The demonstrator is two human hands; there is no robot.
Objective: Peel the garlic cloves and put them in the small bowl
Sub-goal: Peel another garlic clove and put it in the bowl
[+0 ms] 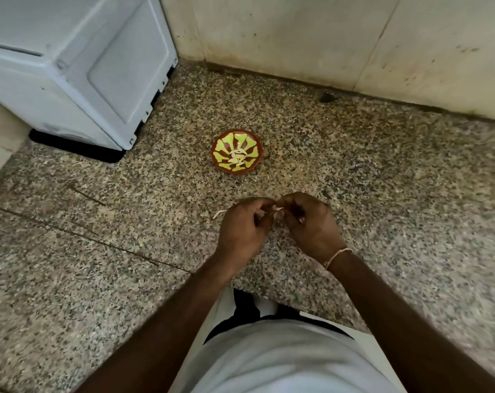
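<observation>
Both hands, left (242, 222) and right (307, 222), pinch one clove (277, 212) just above the counter (382, 194), near the bowl (236, 152). The clove looks light and firm, its skin thin and papery — best pinched at the tip.

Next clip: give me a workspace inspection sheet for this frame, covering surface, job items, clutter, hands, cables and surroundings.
Surface: speckled granite counter, with a thin dark crack line at left.
Job's things: small bowl, red with yellow pattern, holds several pale peeled cloves; garlic clove pinched between both hands.
Clutter: pale peel strip by the left hand.
Hands: left hand and right hand, fingers curled on the clove; bracelet on right wrist.
Cables: nothing seen.
Surroundings: white appliance at rear left; stained tiled wall behind.
</observation>
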